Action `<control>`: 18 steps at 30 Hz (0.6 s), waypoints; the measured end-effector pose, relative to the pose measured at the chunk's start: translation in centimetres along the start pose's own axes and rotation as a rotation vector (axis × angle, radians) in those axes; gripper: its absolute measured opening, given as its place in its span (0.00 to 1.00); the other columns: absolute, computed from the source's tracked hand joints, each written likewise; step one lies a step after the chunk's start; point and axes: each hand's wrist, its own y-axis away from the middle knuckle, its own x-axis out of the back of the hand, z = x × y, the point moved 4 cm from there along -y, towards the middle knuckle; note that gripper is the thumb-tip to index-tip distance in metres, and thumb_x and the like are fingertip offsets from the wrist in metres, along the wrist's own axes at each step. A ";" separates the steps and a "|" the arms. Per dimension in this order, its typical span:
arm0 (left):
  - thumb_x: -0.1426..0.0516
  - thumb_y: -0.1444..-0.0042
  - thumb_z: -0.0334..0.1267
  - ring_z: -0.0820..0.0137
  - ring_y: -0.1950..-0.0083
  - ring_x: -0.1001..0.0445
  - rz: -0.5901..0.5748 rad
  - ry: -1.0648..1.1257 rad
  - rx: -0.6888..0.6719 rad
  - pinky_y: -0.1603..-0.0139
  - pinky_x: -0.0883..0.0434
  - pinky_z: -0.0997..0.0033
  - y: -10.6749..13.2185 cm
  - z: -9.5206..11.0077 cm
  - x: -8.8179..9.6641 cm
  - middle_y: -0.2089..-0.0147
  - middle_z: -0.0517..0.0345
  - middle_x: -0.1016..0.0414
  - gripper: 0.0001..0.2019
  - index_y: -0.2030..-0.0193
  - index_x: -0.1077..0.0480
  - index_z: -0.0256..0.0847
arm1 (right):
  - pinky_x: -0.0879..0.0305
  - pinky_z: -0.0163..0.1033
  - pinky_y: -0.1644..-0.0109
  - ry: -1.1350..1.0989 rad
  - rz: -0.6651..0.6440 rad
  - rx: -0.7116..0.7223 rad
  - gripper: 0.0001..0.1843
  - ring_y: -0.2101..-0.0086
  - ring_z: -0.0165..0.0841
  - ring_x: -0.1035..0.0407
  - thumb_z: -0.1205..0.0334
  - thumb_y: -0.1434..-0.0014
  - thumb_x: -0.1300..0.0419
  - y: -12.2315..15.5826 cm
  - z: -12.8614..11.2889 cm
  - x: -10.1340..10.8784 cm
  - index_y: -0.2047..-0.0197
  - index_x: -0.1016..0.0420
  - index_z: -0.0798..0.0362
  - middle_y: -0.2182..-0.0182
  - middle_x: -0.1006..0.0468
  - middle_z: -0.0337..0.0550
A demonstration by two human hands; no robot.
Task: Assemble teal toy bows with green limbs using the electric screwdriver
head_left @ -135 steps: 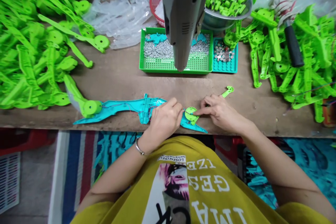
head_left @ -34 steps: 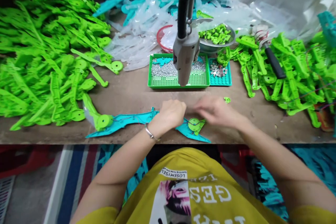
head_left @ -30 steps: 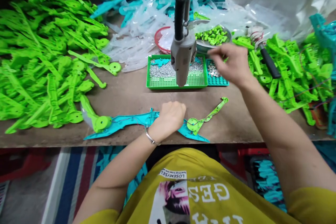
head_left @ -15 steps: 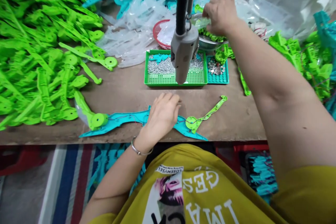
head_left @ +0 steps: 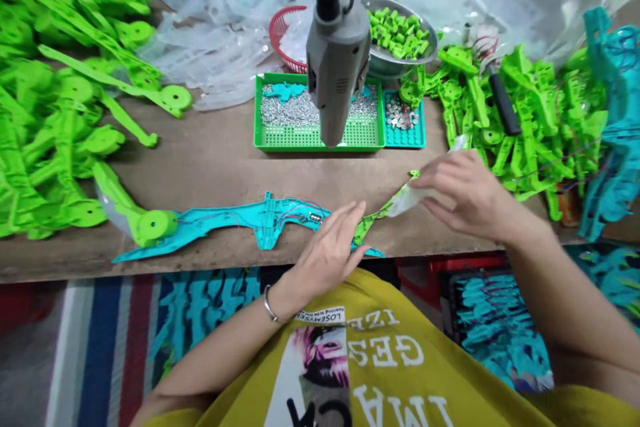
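At the near edge of the table (head_left: 215, 167), our left hand (head_left: 327, 250) lies open, fingers spread, on the teal shell (head_left: 235, 220). Just right of it, our right hand (head_left: 467, 193) pinches a clear plastic piece (head_left: 407, 199) over the green lever (head_left: 374, 217).

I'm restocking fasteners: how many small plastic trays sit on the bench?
2. A green tray of silvery screws behind the hanging screwdriver; a smaller teal tray on its right. More may hide under the green piles.
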 end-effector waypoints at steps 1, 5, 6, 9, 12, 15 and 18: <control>0.41 0.35 0.35 0.50 0.30 0.35 -0.009 -0.007 0.003 0.34 0.29 0.45 0.0 -0.2 -0.3 0.33 0.33 0.34 0.37 0.25 0.56 0.35 | 0.37 0.50 0.55 -0.008 -0.010 0.001 0.12 0.59 0.43 0.30 0.66 0.38 0.40 0.9 -1.1 -1.1 0.51 0.28 0.50 0.62 0.20 0.46; 0.38 0.38 0.41 0.47 0.30 0.35 -0.050 -0.011 0.003 0.32 0.32 0.40 0.0 -0.7 -0.9 0.33 0.32 0.34 0.42 0.25 0.56 0.35 | 0.39 0.48 0.51 -0.037 -0.039 0.000 0.10 0.58 0.40 0.31 0.68 0.35 0.43 2.7 -3.7 -4.6 0.51 0.27 0.51 0.63 0.20 0.45; 0.37 0.38 0.42 0.48 0.31 0.34 -0.058 -0.013 0.004 0.32 0.33 0.39 0.0 -0.7 -1.0 0.33 0.33 0.34 0.42 0.25 0.56 0.36 | 0.39 0.48 0.49 -0.051 -0.033 -0.005 0.10 0.57 0.40 0.31 0.68 0.35 0.43 2.9 -4.1 -5.1 0.51 0.27 0.51 0.62 0.19 0.45; 0.37 0.38 0.42 0.50 0.32 0.32 -0.065 -0.017 0.008 0.31 0.34 0.38 0.0 -0.7 -1.1 0.34 0.35 0.32 0.40 0.26 0.54 0.36 | 0.40 0.49 0.46 -0.096 -0.007 -0.027 0.11 0.55 0.39 0.30 0.68 0.34 0.44 2.9 -4.4 -6.1 0.50 0.27 0.51 0.59 0.18 0.45; 0.36 0.39 0.42 0.50 0.32 0.32 -0.078 -0.016 0.018 0.31 0.34 0.38 0.0 -0.8 -1.1 0.34 0.35 0.32 0.40 0.27 0.53 0.36 | 0.41 0.50 0.44 -0.118 -0.014 -0.036 0.11 0.55 0.40 0.31 0.67 0.34 0.44 2.7 -4.5 -6.6 0.50 0.27 0.50 0.58 0.18 0.45; 0.36 0.39 0.41 0.50 0.32 0.32 -0.093 -0.011 0.020 0.31 0.34 0.38 0.0 -0.8 -1.1 0.34 0.35 0.32 0.40 0.27 0.53 0.37 | 0.41 0.51 0.44 -0.123 -0.046 -0.037 0.11 0.56 0.41 0.32 0.66 0.34 0.45 2.5 -4.5 -6.8 0.50 0.26 0.49 0.59 0.18 0.45; 0.36 0.39 0.40 0.50 0.32 0.32 -0.093 -0.009 0.021 0.31 0.34 0.38 0.0 -0.8 -1.0 0.34 0.36 0.31 0.39 0.28 0.52 0.37 | 0.41 0.52 0.44 -0.139 -0.056 -0.029 0.12 0.55 0.41 0.32 0.66 0.34 0.45 2.2 -4.5 -6.8 0.49 0.26 0.48 0.58 0.19 0.45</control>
